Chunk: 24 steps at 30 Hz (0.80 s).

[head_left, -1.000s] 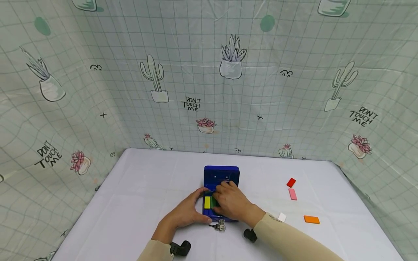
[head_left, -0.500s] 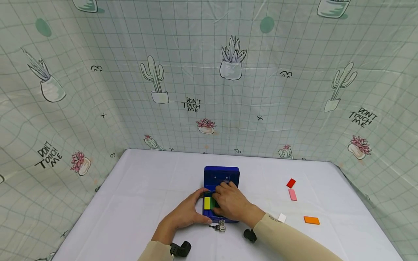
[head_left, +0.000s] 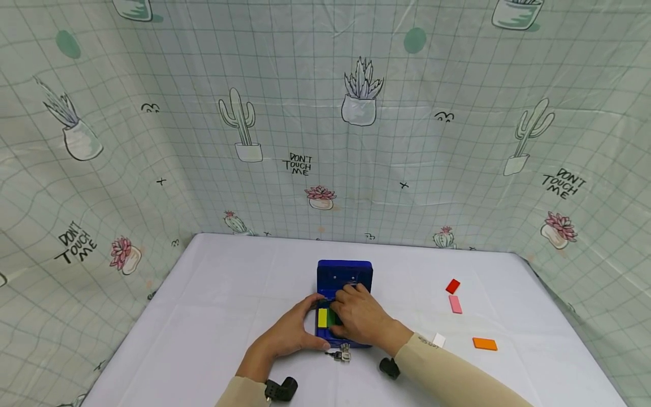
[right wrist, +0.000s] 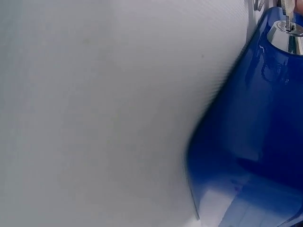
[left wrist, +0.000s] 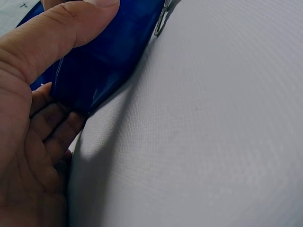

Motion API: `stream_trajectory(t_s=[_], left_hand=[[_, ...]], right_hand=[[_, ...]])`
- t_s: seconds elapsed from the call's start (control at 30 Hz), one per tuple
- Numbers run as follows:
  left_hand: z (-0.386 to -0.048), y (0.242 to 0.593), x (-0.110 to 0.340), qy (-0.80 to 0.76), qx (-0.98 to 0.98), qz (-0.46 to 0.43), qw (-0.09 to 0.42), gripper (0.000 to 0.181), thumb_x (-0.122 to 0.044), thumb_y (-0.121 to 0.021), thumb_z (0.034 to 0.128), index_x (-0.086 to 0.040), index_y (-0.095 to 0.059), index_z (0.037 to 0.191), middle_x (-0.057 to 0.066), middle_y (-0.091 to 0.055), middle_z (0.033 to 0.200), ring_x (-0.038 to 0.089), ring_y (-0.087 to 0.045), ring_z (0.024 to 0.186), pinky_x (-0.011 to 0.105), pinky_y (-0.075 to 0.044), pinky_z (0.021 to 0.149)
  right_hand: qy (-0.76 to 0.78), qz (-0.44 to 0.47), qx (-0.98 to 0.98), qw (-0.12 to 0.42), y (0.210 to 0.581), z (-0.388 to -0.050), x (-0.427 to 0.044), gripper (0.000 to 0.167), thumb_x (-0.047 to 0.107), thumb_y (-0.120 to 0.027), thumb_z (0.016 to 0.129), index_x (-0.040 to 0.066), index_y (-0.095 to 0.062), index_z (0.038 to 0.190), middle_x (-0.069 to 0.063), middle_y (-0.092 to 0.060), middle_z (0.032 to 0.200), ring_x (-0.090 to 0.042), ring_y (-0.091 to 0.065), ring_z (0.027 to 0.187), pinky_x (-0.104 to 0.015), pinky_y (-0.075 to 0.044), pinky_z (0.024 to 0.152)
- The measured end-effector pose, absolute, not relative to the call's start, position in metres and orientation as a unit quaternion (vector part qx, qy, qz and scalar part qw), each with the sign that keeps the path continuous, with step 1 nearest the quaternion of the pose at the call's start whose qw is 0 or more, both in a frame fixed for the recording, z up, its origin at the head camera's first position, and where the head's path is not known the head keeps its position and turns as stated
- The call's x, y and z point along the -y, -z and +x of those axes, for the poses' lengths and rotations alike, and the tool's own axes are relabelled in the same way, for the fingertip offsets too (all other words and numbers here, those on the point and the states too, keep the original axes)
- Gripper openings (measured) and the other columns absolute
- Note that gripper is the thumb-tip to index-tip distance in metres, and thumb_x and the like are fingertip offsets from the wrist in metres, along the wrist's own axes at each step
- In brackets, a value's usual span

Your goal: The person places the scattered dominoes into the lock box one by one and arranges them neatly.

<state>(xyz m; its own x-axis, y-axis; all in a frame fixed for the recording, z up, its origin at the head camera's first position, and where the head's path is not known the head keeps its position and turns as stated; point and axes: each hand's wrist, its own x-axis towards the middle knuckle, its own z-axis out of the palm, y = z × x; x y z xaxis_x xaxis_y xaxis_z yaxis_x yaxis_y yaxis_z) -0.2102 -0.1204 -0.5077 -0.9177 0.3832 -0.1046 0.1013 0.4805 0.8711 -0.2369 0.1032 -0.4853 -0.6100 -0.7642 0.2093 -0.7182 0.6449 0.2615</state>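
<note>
Box [left wrist: 106,59] (glossy, rounded) in left grip [head_left: 290,329]

Blue box [head_left: 344,272], yellow block [head_left: 322,318], green piece [head_left: 331,317]; red tile [head_left: 452,286], pink tile [head_left: 455,304], orange tile [head_left: 485,343]; gridded, cactus-printed backdrop [head_left: 285,73].

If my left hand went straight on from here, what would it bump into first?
Your left hand would likely first meet the left side of the open, glossy blue rectangular box; remaining gap unclear.
</note>
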Motion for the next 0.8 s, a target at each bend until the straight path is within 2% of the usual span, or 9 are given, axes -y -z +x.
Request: stream_trajectory(t_s=[0.23,0.43,0.8], left_hand=[[-0.21,0.508,0.12,-0.487,-0.85,0.147,0.141,0.111,-0.038,-0.097,0.0721,-0.017,-0.036,0.163,0.015,-0.041,0.167,0.039,-0.034,0.156,0.066,-0.027,0.125],[-0.209,0.507,0.12,-0.487,-0.85,0.141,0.141,0.11,-0.037,-0.097,0.0715,-0.018,-0.038,0.162,0.015,-0.04,0.167,0.039,-0.034,0.156,0.066,-0.027,0.125],[-0.208,0.508,0.12,-0.492,-0.849,0.142,0.132,0.11,-0.033,-0.099,0.0697,-0.016,-0.039,0.161,0.017,-0.041,0.166,0.042,-0.035,0.155,0.069,-0.027,0.123]], right_hand=[[0.059,0.409,0.894,0.175,0.486,-0.235,-0.108,0.046,0.06,-0.074,0.091,0.017,-0.078,0.105,0.004,-0.065,0.096,-0.017,-0.056,0.091,-0.033,-0.041,0.076],[0.025,0.396,0.896,0.201,0.483,-0.23,-0.119,0.046,0.057,-0.075,0.091,0.015,-0.074,0.11,0.002,-0.066,0.1,-0.019,-0.056,0.094,-0.033,-0.041,0.077],[0.003,0.367,0.9,0.234,0.471,-0.216,-0.165,0.045,0.049,-0.081,0.087,0.012,-0.069,0.11,0.001,-0.063,0.096,-0.018,-0.049,0.088,-0.033,-0.038,0.075]])
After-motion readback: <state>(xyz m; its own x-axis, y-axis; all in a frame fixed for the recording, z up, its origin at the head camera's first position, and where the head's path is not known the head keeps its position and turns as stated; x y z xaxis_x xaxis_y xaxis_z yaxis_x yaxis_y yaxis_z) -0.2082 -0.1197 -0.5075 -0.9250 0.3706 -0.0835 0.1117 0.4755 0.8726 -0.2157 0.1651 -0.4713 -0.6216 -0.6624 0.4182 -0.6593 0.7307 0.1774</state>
